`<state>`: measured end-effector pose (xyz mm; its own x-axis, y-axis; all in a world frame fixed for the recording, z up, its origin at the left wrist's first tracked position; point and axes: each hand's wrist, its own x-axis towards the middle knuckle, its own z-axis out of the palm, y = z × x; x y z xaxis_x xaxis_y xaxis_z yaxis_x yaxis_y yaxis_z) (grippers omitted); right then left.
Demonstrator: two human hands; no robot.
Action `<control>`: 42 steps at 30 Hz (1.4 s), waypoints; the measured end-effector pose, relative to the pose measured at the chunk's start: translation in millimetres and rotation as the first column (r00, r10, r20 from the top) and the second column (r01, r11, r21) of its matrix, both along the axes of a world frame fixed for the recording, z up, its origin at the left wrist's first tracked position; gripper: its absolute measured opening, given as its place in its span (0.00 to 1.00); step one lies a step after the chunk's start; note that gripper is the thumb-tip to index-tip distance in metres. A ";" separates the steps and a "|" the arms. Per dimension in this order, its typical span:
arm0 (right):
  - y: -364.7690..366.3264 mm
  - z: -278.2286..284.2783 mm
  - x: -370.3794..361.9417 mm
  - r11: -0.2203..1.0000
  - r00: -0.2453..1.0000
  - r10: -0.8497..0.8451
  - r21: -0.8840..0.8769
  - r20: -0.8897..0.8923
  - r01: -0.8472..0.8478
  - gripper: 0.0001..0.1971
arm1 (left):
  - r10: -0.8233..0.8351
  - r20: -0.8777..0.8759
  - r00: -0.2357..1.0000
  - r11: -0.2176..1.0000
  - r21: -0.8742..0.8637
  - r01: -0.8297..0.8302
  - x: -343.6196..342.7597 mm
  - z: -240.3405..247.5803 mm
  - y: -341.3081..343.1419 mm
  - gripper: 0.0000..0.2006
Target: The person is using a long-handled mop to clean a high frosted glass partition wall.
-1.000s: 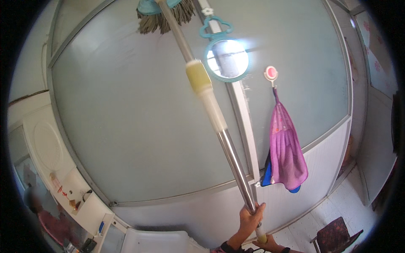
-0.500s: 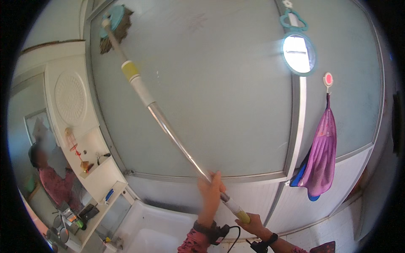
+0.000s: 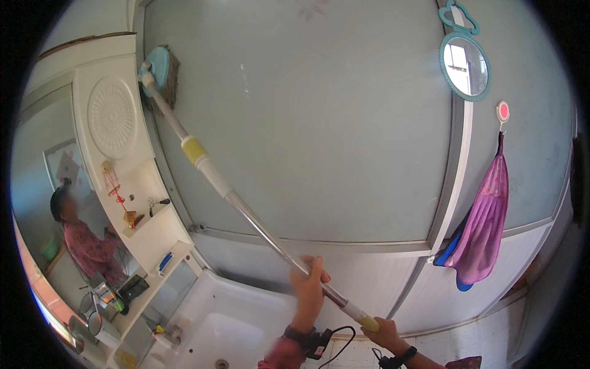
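A long mop [image 3: 260, 226] slants from lower right to upper left. Its silver pole has white and yellow-green sections. My left hand [image 3: 309, 290] is wrapped round the lower part of the pole. My right hand [image 3: 383, 335] grips the yellow-green end of the handle. At the far end, the round light-blue mop head [image 3: 160, 71] with grey-brown strands is pressed edge-on at the left side of a frosted glass panel [image 3: 319, 141], by its metal frame.
A white cabinet [image 3: 110, 120] with a mirror and shelves of small items stands at left. Below is a white sink [image 3: 243, 313]. On the right hang a round blue-framed mirror [image 3: 465, 66] and a purple cloth [image 3: 482, 215] on a hook. A tiled floor [image 3: 467, 337] shows at lower right.
The mop head has moved down along the left edge of the glass. Both hands keep their hold on the pole. The view has shifted slightly.
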<state>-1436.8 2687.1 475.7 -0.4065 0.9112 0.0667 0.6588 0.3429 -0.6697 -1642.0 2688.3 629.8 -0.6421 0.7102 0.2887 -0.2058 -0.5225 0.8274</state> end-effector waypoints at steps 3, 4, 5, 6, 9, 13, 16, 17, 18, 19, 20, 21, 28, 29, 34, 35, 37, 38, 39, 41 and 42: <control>-8.0 -7.2 33.8 0.999 0.996 0.007 -0.038 0.094 -0.004 0.16 | 0.056 0.021 0.998 0.998 -0.037 -0.055 13.4 -17.7 -1.8 0.08; -12.1 -13.5 44.9 0.998 0.995 -0.016 -0.062 0.100 0.022 0.16 | 0.056 0.028 0.998 0.997 -0.046 -0.055 17.6 -24.1 -3.0 0.08; -14.2 -17.4 55.3 0.997 0.994 -0.012 -0.072 0.108 0.020 0.16 | 0.064 0.033 0.997 0.996 -0.059 -0.062 20.9 -30.7 -4.5 0.08; -17.3 -19.9 64.4 0.999 0.992 0.001 -0.044 0.127 0.005 0.16 | 0.073 0.038 0.997 0.995 -0.071 -0.070 23.5 -37.1 -5.7 0.08; -27.8 -47.8 99.2 1.000 0.987 -0.009 -0.002 0.160 0.010 0.15 | 0.080 0.149 0.986 0.993 -0.098 -0.066 28.9 -56.6 -8.4 0.08; -49.1 -71.6 138.7 0.996 0.946 -0.090 0.038 0.310 0.082 0.14 | 0.149 0.221 0.964 0.982 -0.147 -0.118 31.0 -76.2 -15.3 0.08; -58.6 -77.2 165.5 0.994 0.926 -0.108 0.063 0.361 0.092 0.14 | 0.190 0.376 0.907 0.976 -0.173 -0.133 32.7 -97.8 -21.4 0.08; -61.1 -77.7 174.7 0.992 0.902 -0.123 0.076 0.414 0.100 0.14 | 0.132 0.422 0.897 0.983 -0.174 -0.063 33.8 -105.9 -24.0 0.08; -59.6 -80.4 183.8 0.993 0.926 -0.078 0.108 0.368 0.041 0.14 | 0.074 0.469 0.880 0.985 -0.170 0.008 35.1 -113.2 -26.3 0.09; -59.6 -79.9 187.2 0.995 0.921 -0.070 0.096 0.382 0.035 0.14 | 0.083 0.480 0.873 0.983 -0.182 0.007 38.3 -116.0 -27.0 0.09; -57.3 -77.5 188.7 0.993 0.925 -0.073 0.111 0.373 0.034 0.14 | 0.068 0.506 0.860 0.986 -0.165 0.020 40.4 -117.2 -24.6 0.09; -55.7 -77.8 190.1 0.991 0.929 -0.077 0.127 0.363 0.032 0.14 | 0.052 0.530 0.846 0.989 -0.148 0.032 41.5 -117.7 -22.3 0.10; -61.3 -82.2 166.2 0.976 0.972 -0.144 0.187 0.184 0.109 0.13 | -0.022 0.476 0.879 0.997 -0.056 0.056 37.3 -80.0 -23.0 0.11; -60.2 -82.0 159.9 0.976 0.974 -0.142 0.189 0.175 0.108 0.13 | -0.022 0.468 0.883 0.997 -0.054 0.053 36.9 -68.2 -22.6 0.11; -50.2 -80.9 125.3 0.959 0.973 -0.207 0.176 -0.104 0.223 0.12 | -0.167 0.323 0.931 0.986 0.059 0.156 38.5 -11.4 -9.5 0.11; -49.1 -78.7 115.7 0.956 0.970 -0.210 0.180 -0.120 0.230 0.12 | -0.173 0.308 0.935 0.985 0.064 0.161 39.7 -1.4 -5.8 0.11; -49.0 -72.5 98.9 0.956 0.933 -0.247 0.090 -0.262 0.279 0.12 | -0.167 0.147 0.975 0.986 0.026 0.165 47.1 15.6 1.4 0.09; -49.6 -75.4 93.8 0.945 0.933 -0.263 0.132 -0.245 0.300 0.12 | -0.184 0.076 0.980 0.981 0.072 0.178 53.7 21.3 4.4 0.08; -49.4 -85.5 92.2 0.942 0.929 -0.268 0.134 -0.257 0.308 0.12 | -0.191 0.065 0.979 0.980 0.076 0.186 63.1 28.3 5.8 0.08; -48.6 -100.7 89.9 0.921 0.887 -0.329 0.098 -0.323 0.378 0.12 | -0.244 -0.102 0.964 0.970 -0.032 0.242 88.4 39.2 10.4 0.08; -51.9 -100.9 90.1 0.930 0.827 -0.332 -0.011 -0.453 0.368 0.12 | -0.308 -0.123 0.943 0.951 -0.021 0.308 102.3 38.2 15.0 0.08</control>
